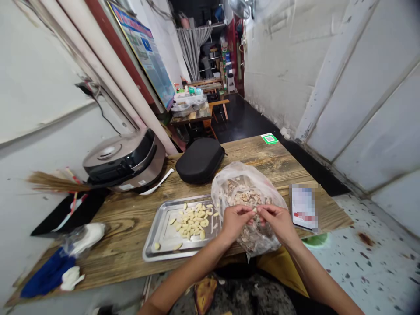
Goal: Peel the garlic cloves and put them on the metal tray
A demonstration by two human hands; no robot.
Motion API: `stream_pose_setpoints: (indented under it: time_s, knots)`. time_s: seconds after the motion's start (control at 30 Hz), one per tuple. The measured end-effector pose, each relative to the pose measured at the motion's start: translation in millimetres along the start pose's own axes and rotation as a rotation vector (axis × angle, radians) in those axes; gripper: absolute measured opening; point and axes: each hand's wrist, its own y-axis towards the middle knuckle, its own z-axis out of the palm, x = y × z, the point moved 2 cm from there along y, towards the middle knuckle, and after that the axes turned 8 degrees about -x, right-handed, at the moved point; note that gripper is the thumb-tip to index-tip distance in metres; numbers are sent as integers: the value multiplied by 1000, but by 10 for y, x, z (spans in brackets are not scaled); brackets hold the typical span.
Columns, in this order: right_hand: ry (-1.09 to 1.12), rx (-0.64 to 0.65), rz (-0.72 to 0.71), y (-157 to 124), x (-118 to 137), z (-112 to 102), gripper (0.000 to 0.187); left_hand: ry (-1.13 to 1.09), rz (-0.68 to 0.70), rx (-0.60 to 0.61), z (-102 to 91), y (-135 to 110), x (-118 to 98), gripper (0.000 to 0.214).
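My left hand (236,221) and my right hand (278,221) meet over a clear plastic bag (244,186) full of garlic skins and cloves. Both pinch a small garlic clove (254,210) between their fingertips, just above the bag's open mouth. To the left of the bag lies a metal tray (164,236) with several peeled cloves (193,221) piled near its right side. The bag hangs partly over the front edge of the wooden table (131,218).
A rice cooker (126,159) and white spoon (157,183) stand at the back left. A black zipped case (200,159) sits behind the tray. A phone (303,206) lies right of the bag. Blue and white cloths (54,269) and a broom (52,183) are far left.
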Motion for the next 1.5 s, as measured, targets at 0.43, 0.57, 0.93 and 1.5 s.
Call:
stream_pose_setpoints:
  time_s: [0.43,0.57,0.93,1.5]
  knots:
    - [91,79,-44,-4,0,-15,25,-128,-40,112,21,-15,-3,24]
    - [228,81,34,-14,-16,13,24,-234,-150,86,6,-14,18,27]
    - [326,80,81,-50,-44,49,24,-280,-105,162,-22,-41,-33,26]
    - [551,199,356,-33,66,32,26,501,384,63,-14,47,-2,30]
